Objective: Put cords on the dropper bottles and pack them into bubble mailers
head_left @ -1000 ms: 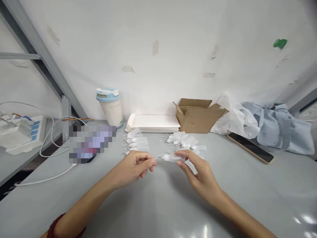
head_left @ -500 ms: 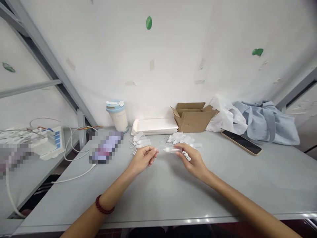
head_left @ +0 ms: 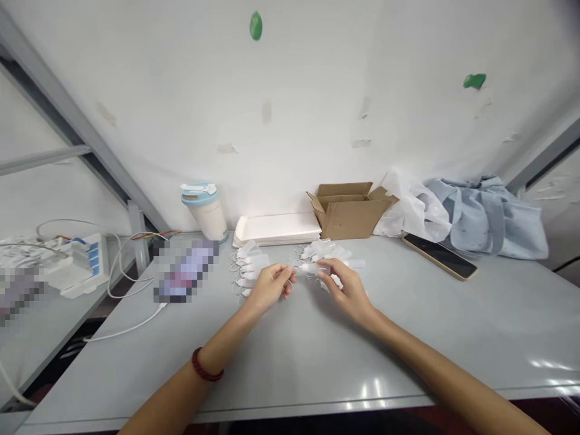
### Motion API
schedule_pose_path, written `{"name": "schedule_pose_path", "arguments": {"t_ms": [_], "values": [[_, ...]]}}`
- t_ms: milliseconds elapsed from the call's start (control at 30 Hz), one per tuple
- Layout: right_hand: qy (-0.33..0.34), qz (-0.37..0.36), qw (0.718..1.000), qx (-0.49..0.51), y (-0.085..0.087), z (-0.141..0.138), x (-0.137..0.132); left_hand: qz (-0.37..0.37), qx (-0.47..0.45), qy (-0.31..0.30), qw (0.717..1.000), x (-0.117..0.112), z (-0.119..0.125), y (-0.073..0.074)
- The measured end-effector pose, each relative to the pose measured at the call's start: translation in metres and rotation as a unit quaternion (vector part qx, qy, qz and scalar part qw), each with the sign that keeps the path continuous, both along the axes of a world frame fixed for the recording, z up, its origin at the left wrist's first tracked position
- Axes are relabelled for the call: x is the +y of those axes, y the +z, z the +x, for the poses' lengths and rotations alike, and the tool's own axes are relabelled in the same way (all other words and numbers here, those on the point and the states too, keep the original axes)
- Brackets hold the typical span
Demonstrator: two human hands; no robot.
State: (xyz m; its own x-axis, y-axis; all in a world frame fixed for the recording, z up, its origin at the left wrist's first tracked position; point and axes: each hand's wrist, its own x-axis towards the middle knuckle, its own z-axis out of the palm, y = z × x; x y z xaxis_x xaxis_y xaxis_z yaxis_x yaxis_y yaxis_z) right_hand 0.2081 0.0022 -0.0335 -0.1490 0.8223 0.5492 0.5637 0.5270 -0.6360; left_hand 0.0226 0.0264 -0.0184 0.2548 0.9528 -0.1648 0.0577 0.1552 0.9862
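My right hand (head_left: 348, 289) holds a small translucent squeeze bottle (head_left: 310, 267) between thumb and fingers, lying level with its thin needle tip toward the left. At that tip, my left hand (head_left: 272, 286) is closed in a pinch; whatever sits between its fingertips is too small to make out. Left of the bottle lies a row of similar bottles (head_left: 254, 263) with thin curled strands at their tips, partly covered by my left hand. Behind my right hand, a second group of such bottles (head_left: 318, 248) is partly hidden.
White flat boxes (head_left: 276, 229) and an open cardboard box (head_left: 351, 219) stand along the wall. A lidded cup (head_left: 208, 217) and a blurred phone (head_left: 190, 270) are on the left. To the right lie a plastic bag (head_left: 414, 208), another phone (head_left: 439, 256) and a blue cloth bag (head_left: 493, 220).
My left fingertips have come slightly closer to the bottle's needle tip. My right hand keeps its hold on the bottle. The camera view has shifted a little.
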Motion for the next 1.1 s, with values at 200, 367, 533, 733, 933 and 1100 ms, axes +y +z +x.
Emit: {"name": "schedule_pose_path", "arguments": {"t_ms": [200,367,533,733,933,1100], "values": [[0.023,-0.001,1.0,0.004,0.002,0.003,-0.002,-0.007,-0.002,0.002,1.0,-0.006,-0.011,0.001],[0.018,-0.032,0.999,0.007,0.005,0.002,-0.007,-0.017,-0.01,-0.013,1.0,-0.01,-0.008,0.004],[0.017,-0.042,0.999,0.008,0.005,0.001,-0.009,-0.027,-0.026,-0.024,0.999,-0.014,-0.007,0.005],[0.017,-0.043,0.999,0.012,0.006,0.001,-0.009,-0.029,-0.046,-0.025,0.998,-0.014,-0.008,0.006],[0.021,-0.031,0.999,0.013,0.006,0.0,-0.01,-0.037,-0.062,-0.032,0.997,-0.015,-0.008,0.005],[0.025,-0.02,0.999,0.015,0.006,0.001,-0.01,-0.044,-0.076,-0.032,0.996,-0.014,-0.008,0.006]]}}
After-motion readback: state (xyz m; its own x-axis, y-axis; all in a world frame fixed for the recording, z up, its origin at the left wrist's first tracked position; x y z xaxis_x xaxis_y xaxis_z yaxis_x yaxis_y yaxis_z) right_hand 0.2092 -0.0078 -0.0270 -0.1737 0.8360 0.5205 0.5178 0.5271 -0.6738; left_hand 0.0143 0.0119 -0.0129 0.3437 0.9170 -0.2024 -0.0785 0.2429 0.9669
